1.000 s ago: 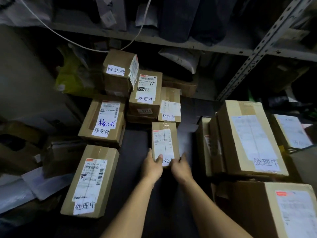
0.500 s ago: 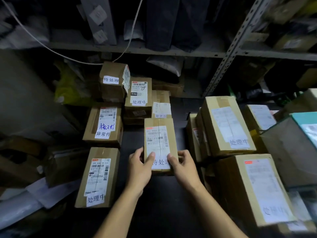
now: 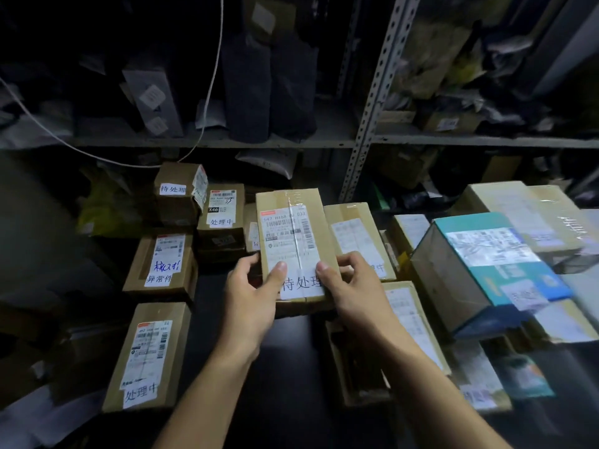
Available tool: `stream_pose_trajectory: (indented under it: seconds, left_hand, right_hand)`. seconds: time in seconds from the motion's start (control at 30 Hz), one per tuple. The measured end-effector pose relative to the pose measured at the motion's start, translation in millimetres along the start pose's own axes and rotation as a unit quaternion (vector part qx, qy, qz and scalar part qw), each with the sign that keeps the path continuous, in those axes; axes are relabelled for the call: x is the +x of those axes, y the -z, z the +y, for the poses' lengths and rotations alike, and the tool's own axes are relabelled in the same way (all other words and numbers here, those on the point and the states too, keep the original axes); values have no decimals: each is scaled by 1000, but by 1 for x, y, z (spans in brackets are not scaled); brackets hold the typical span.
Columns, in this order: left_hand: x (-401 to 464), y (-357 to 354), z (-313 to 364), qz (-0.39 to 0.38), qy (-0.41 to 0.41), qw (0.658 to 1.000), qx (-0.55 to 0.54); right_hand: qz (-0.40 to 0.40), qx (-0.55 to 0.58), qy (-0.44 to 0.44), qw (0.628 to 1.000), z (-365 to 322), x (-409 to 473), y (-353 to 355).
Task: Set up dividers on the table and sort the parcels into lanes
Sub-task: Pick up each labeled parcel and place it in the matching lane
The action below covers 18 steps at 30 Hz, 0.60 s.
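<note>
A bare dark strip of table (image 3: 291, 367) runs between boxes at nine o'clock and three o'clock. The left hand (image 3: 248, 294) and right hand (image 3: 351, 286) pinch the parcel (image 3: 293, 234) at centre, thumbs on top.

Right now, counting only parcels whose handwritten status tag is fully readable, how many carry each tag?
待处理: 2, the held parcel and the back-left parcel
处理中: 2, the X46 parcel and the near-left parcel
异常件: 1, the blue-scribbled parcel
Total: 5
Parcels with partly hidden or blurred tags are left out.
</note>
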State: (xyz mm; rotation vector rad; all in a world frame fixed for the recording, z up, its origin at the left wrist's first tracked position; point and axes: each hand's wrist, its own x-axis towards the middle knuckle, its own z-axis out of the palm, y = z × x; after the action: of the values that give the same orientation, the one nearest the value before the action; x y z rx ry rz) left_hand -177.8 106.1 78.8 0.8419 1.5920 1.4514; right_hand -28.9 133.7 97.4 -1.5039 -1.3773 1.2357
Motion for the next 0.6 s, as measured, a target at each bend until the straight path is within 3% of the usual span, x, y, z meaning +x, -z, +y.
stream_pose_trajectory:
  seconds: [0.4,0.6]
  left_hand:
    - [-41,-91,30,-41,-21,998,-36]
    - [-63,-150,46,-76,-35,995,-55]
  right_hand:
    - [-9,9,15,1000,-15,-11,117]
    - [27,-3,29,999,-14,-9,187]
